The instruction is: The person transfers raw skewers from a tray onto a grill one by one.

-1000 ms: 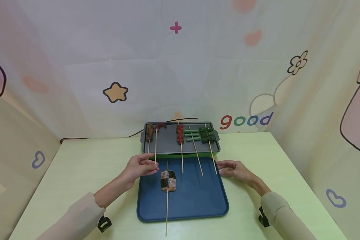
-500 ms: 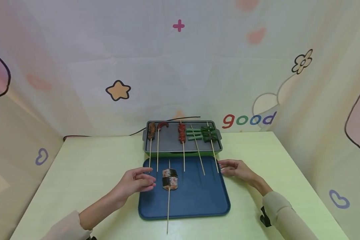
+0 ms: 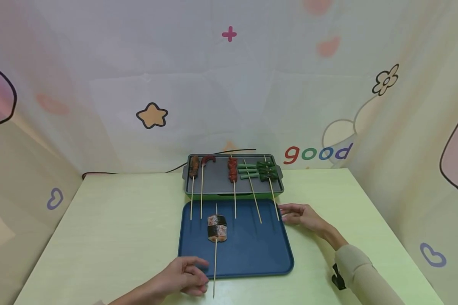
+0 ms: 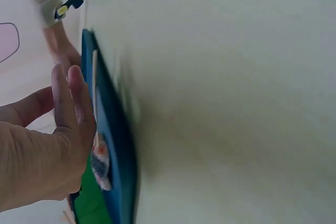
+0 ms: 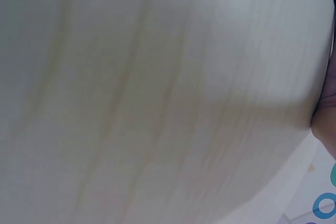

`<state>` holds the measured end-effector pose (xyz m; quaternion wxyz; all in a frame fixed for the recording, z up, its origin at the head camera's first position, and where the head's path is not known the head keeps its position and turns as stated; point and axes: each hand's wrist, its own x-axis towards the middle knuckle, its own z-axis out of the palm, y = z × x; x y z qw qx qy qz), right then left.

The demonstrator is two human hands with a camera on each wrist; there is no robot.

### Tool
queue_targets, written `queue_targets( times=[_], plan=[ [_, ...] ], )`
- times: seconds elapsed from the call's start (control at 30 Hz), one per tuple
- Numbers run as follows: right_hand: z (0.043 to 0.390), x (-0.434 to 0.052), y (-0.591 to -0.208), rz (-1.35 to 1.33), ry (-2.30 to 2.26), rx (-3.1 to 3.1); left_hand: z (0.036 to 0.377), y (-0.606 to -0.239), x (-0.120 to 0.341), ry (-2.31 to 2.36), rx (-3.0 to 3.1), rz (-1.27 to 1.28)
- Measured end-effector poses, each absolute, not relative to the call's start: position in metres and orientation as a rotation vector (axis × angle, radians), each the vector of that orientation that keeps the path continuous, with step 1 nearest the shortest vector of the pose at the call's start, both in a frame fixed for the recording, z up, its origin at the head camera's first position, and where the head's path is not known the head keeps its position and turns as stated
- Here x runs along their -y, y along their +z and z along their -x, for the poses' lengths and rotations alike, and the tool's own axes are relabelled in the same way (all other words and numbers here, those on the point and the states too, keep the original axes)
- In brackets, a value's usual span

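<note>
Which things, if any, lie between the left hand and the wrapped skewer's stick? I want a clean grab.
Nothing visible does: the left hand lies just left of the skewer, whose stick end overhangs the blue tray.

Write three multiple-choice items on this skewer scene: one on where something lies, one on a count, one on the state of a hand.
1. Where does the seaweed-wrapped skewer lie?
A. on the blue tray
B. on the grey grill pan
C. on the bare table

2. How many skewers have their food end on the grill pan?
A. three
B. five
C. seven

3. What is the left hand doing?
A. gripping the tray's far edge
B. lifting the grill pan
C. reaching, fingers relaxed, beside the skewer's near stick end

Answers: 1 A, its food sits on the tray. 2 B, five sticks run from pan to tray. 3 C, it holds nothing at the tray's near corner.
</note>
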<state>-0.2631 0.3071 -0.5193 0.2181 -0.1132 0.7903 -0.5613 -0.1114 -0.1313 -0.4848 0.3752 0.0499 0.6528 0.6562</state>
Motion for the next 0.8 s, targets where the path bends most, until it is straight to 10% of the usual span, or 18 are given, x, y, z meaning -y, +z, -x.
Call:
queue_targets(
  times=[0.8],
  plan=[
    [0.262,-0.306,-0.519,0.318,-1.545,-2.199,0.103,-0.495,0.116,1.687,-1.579,-0.092]
  ],
)
